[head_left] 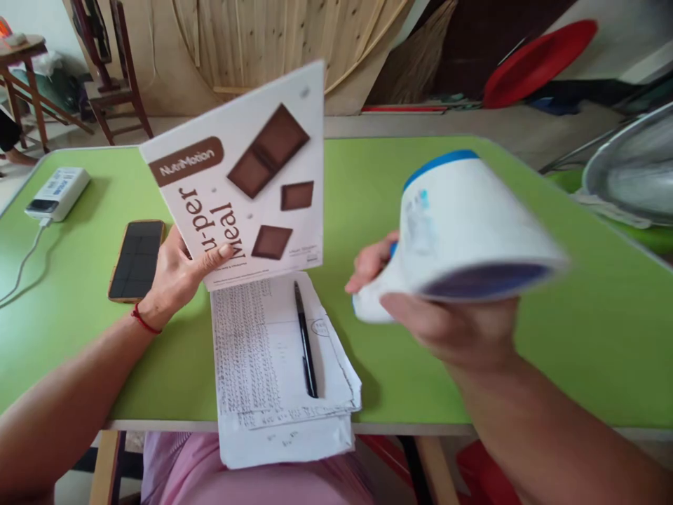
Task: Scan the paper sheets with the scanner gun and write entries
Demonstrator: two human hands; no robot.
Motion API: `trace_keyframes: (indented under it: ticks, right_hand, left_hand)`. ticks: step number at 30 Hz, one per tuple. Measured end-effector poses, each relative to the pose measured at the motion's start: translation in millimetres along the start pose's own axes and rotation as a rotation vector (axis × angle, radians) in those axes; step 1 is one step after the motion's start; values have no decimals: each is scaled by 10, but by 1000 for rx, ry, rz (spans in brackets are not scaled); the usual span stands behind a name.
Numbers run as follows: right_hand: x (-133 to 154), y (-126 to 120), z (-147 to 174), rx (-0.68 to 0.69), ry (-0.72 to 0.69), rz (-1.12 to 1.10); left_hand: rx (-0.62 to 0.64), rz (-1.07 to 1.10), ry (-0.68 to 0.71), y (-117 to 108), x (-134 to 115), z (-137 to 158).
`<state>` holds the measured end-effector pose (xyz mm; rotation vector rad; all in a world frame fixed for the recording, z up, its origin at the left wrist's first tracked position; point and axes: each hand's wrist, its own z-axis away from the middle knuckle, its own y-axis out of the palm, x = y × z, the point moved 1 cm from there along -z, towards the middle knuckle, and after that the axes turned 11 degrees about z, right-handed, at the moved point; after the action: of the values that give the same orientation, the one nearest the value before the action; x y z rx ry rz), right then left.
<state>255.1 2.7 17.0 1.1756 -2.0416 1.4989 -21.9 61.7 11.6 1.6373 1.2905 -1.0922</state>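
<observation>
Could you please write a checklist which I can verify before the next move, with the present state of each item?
1. Left hand holds the NutriMotion box: ok, thumb on its front.
2. Right hand grips the white-and-blue handheld device: ok.
3. Pen lies on the papers: ok.
4. Papers lie fully on the green table: not ok, they overhang the near edge.
5. Phone apart from the left hand: cannot tell, they are very close.
6. Device's marking readable: cannot tell, blurred.

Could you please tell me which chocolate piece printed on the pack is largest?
The uppermost piece on the pack in the left hand: it shows two joined blocks; the middle piece and lowest piece show one.
</observation>
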Motion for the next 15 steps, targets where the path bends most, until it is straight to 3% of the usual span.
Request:
trace_keyframes:
  ticks: [2, 5, 10, 15]
  right_hand:
    - [195, 59, 107, 185, 16, -288]
    - [359, 236, 202, 421, 149, -488]
    - [394, 459, 186, 465, 236, -637]
    - [386, 497, 162, 446, 273, -684]
  left_hand:
    - [13, -2, -78, 37, 3, 32]
    - [29, -42, -164, 64, 30, 56]
    - [30, -92, -194, 54, 53, 58]
    - [39, -152, -207, 56, 36, 48]
